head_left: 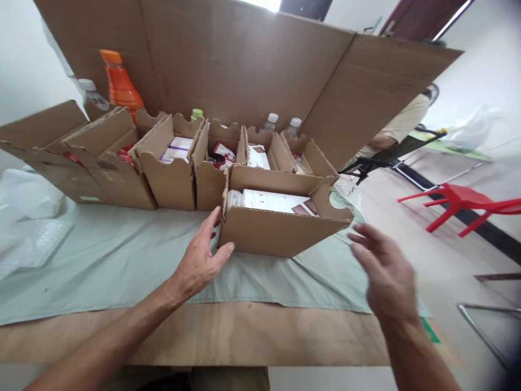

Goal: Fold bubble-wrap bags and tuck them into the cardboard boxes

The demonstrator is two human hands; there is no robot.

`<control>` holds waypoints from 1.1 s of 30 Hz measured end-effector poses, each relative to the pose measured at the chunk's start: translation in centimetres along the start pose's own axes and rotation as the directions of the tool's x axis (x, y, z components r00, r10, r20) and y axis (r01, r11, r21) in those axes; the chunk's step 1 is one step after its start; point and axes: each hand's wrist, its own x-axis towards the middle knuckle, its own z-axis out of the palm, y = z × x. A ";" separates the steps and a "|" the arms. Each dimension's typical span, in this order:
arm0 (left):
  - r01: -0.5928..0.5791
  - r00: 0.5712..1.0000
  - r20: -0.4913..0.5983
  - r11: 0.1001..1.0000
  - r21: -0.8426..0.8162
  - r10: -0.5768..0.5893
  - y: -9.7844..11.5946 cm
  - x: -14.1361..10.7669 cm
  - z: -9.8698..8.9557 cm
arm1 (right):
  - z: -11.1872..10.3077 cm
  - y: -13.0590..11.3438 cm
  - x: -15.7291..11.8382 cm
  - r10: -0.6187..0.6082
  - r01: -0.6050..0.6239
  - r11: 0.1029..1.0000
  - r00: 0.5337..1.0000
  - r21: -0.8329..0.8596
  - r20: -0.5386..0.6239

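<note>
A brown cardboard box stands crosswise on the green cloth, in front of the right part of a row of similar boxes. Inside it lie a white carton and a clear plastic item. My left hand is at the box's left end, thumb and fingers apart, its fingertips at or very near the cardboard. Off the right end, my right hand is raised with its fingers apart, slightly blurred, and a gap shows between it and the box.
Several open boxes with packets and bottles line the back, before a tall cardboard panel. Clear plastic wrap lies at left. On the right are a red stool and a seated person. The wooden table edge runs along the front.
</note>
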 end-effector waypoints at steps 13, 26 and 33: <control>0.053 0.994 -0.088 0.993 -0.106 -0.063 1.7 -4.5 1.0 | 3.0 0.0 -5.8 0.007 -0.016 0.999 0.963 0.031 0.269; -0.336 0.906 -0.275 0.942 -0.006 0.322 7.5 -1.2 -2.7 | 4.5 -8.0 -3.2 -0.257 0.219 0.951 0.952 0.217 0.167; -0.024 0.982 -0.188 0.999 0.032 0.030 3.7 -11.3 -0.8 | 0.8 -4.5 -9.5 -0.077 0.081 0.997 0.977 -0.015 0.198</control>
